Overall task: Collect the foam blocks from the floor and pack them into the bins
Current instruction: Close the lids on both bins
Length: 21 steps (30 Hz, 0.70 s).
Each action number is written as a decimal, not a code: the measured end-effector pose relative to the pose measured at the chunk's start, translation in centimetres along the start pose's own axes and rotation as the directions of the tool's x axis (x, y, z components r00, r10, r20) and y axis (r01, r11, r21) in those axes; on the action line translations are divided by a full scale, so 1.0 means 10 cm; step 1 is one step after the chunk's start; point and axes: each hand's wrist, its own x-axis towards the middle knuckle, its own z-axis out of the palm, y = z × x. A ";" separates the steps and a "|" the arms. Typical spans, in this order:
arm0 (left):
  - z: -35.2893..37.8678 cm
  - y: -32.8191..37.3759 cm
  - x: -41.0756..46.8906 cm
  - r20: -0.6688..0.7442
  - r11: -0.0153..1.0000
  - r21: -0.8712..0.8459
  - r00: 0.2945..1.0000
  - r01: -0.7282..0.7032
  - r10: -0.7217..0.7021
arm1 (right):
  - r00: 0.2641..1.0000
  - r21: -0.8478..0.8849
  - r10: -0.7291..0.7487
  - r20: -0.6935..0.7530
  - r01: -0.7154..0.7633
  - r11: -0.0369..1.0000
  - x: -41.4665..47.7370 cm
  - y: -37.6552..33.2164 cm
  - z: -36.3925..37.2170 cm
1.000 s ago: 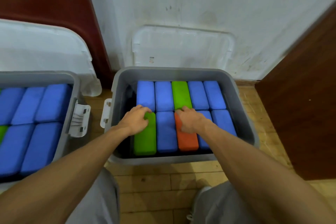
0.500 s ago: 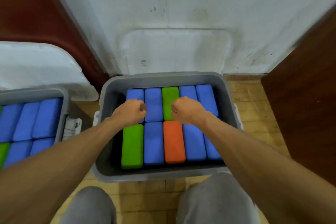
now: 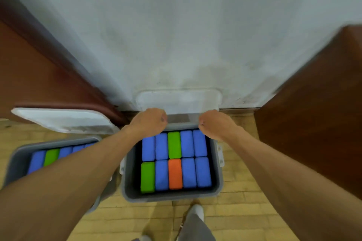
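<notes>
The grey bin (image 3: 215,194) in front of me holds two rows of foam blocks, mostly blue ones (image 3: 161,148), plus two green (image 3: 147,177) and one orange (image 3: 175,173). Its clear lid (image 3: 178,100) leans on the wall behind it. My left hand (image 3: 148,123) and my right hand (image 3: 214,124) are at the bin's far edge, fingers curled at the lid's lower corners, gripping it as far as the blurred view shows. The fingertips are hidden.
A second grey bin (image 3: 17,154) at the left holds blue blocks and a green one, with its white lid (image 3: 62,119) propped behind. Brown wooden panels (image 3: 313,113) flank the white wall. My shoe (image 3: 196,210) stands on the wooden floor near the bin.
Both hands left the blocks and moved away from me to the bin's far edge, reaching the lid. The view tilted up toward the wall.
</notes>
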 end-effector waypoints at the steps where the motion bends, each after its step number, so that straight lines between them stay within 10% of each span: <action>1: -0.13 0.00 -0.02 0.000 1.000 -0.018 1.000 0.007 -0.007 | 1.000 -0.004 -0.010 -0.003 0.010 1.000 0.00 -0.04 -0.15; 21: -0.16 -0.64 1.15 -0.136 0.999 -0.034 0.990 -0.042 0.037 | 0.996 0.087 0.003 -0.091 0.005 0.996 1.52 -0.09 -0.03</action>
